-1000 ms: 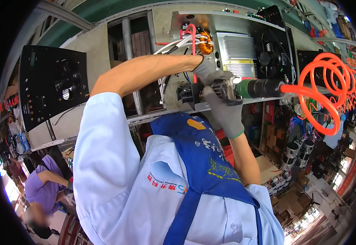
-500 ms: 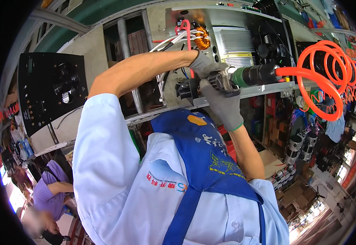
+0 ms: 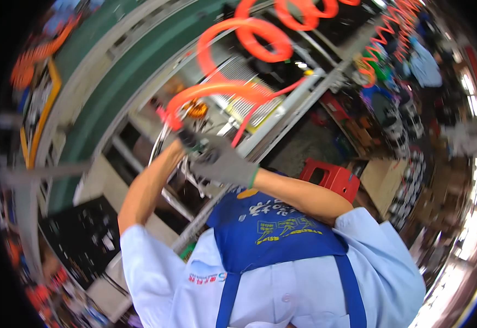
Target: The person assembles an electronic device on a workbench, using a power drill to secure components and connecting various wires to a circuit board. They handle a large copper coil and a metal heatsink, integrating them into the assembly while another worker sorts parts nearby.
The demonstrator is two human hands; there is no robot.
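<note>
A: Nearest first. What is the right hand (image 3: 224,164) doing?

B: It's wearing a grey knit glove and closing around the dark body of an air tool (image 3: 194,143). Fingers are wrapping it, probably to keep it steady against the work.

A: And the left hand (image 3: 174,146)?

B: It's reaching up beside the right one, at the tool's upper end. The frame is blurring badly, so I cannot tell whether it's gripping or just resting there.

A: So the tool is sitting where?

B: Right between both hands, just in front of the chest, over the blue apron (image 3: 274,235), which is looking like smooth cloth on a pale blue shirt.

A: Hose?

B: An orange coiled hose (image 3: 249,41) is running off the tool's end and looping upward, springy plastic, likely so it's stretching with the tool.

A: Farther out?

B: A metal chassis (image 3: 249,104) with a ribbed grey panel is lying behind the hands. A red plastic stool (image 3: 331,177) is standing beyond the right forearm.
</note>
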